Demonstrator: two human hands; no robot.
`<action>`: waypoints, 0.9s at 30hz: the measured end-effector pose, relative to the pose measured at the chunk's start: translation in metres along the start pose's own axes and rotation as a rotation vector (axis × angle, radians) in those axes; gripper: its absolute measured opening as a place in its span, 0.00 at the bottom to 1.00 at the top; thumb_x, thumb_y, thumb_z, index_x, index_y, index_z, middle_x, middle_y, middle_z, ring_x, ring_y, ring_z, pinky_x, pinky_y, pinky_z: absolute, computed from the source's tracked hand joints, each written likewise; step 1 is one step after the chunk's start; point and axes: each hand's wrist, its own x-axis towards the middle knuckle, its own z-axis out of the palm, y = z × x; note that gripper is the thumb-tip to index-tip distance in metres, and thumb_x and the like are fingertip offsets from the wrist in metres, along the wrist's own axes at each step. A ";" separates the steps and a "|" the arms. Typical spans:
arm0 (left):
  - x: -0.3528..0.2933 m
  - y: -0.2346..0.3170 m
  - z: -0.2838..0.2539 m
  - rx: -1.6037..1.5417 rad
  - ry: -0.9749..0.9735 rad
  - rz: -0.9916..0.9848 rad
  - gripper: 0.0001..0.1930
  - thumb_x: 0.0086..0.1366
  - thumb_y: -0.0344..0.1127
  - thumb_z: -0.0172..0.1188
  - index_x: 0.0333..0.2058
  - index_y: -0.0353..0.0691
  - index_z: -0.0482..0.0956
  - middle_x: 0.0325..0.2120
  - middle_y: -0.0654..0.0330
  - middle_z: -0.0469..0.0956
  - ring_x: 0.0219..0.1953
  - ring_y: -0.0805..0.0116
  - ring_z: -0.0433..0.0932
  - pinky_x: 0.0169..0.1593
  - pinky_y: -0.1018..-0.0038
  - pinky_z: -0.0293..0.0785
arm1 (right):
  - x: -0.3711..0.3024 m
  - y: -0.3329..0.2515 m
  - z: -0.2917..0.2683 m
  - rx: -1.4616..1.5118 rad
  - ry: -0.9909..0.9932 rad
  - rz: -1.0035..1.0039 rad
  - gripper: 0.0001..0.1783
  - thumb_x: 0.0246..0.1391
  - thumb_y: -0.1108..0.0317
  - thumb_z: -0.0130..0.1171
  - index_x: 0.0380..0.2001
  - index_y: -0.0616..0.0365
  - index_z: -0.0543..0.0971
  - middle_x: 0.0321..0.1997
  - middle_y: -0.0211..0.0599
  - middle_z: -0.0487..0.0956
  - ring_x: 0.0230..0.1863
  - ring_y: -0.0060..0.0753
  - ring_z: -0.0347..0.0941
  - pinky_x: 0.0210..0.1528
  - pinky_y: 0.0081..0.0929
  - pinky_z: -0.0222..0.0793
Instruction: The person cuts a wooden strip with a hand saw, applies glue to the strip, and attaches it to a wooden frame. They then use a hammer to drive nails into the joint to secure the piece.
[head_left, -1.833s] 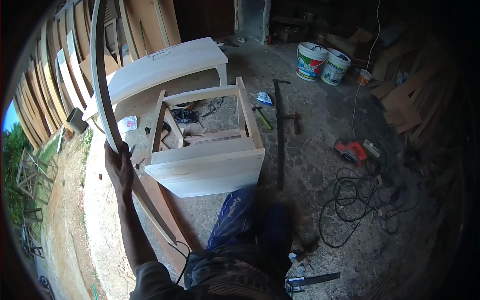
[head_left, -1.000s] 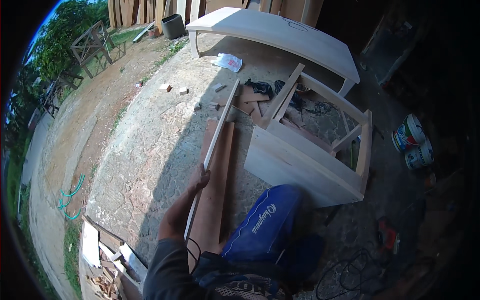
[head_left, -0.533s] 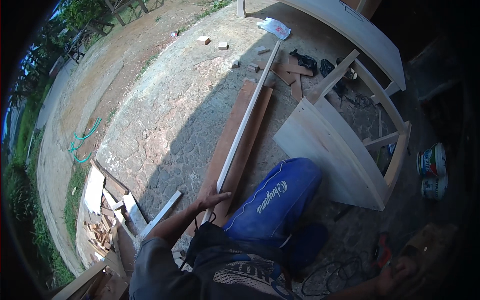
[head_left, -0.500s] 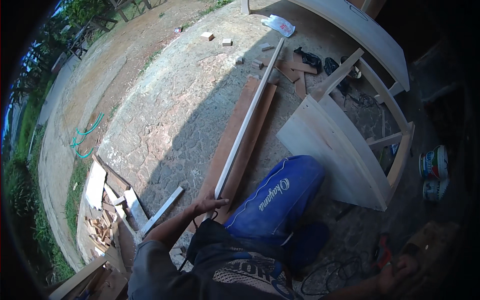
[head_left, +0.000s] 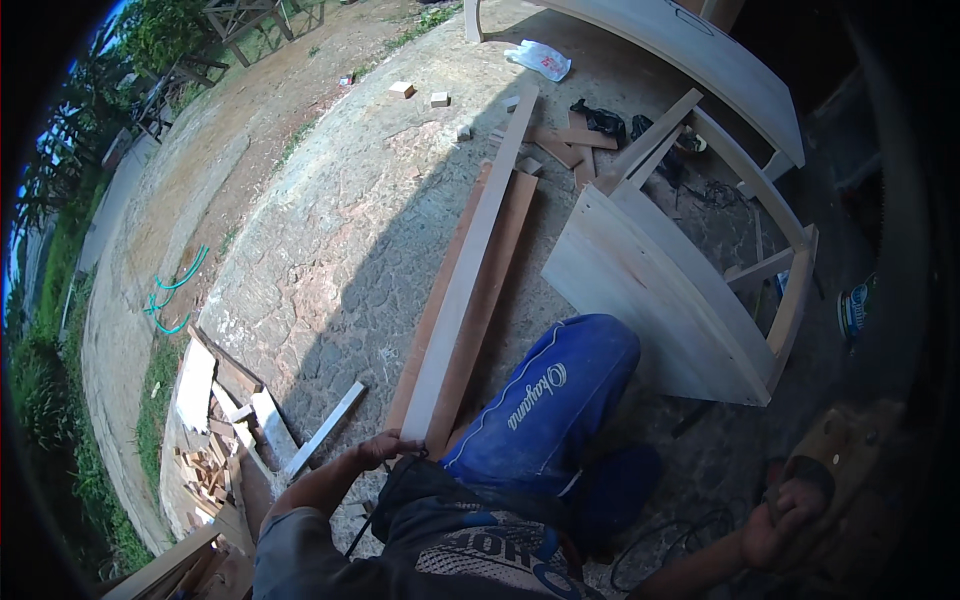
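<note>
Two long boards lie side by side on the stone floor, and we are bent over their near ends. At far left a green hose (head_left: pixel 170 300) curls on the dirt, and nearer us a scrap pile (head_left: pixel 215 420) of offcuts sits at the slab's edge, with a short pale strip (head_left: pixel 322 430) lying loose beside it.

Our left hand (head_left: pixel 385 447) rests at the near end of the pale board (head_left: pixel 470 275), fingers curled down on or just by its end; whether it truly grips we cannot tell. That board lies flat on top of the brown board (head_left: pixel 490 300), both running away from us toward small blocks (head_left: pixel 415 93) and a white bag (head_left: pixel 540 60). Lying flat and stacked like this, they seem parked out of the walkway, alongside the work.

Our knee in blue trousers (head_left: pixel 545 400) presses close against the boards' right side. Beyond it an unpainted cabinet frame (head_left: pixel 650 290) lies tipped on its side, and a curved top (head_left: pixel 700 50) stands behind; these crowd the right flank, along with loose offcuts (head_left: pixel 565 145) at the boards' far end.

Our right hand (head_left: pixel 785 510) is out at lower right in deep shade, against something brown; its grasp is too dark to read. A cable (head_left: pixel 660 545) loops on the floor near it.
</note>
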 end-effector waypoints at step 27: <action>0.173 0.324 0.092 0.771 1.019 0.286 0.65 0.47 0.51 0.78 0.76 0.55 0.41 0.76 0.44 0.44 0.76 0.28 0.36 0.72 0.29 0.35 | -0.067 -0.076 0.071 0.954 -0.090 0.829 0.37 0.63 0.64 0.60 0.67 0.72 0.57 0.32 0.45 0.74 0.31 0.42 0.73 0.40 0.45 0.75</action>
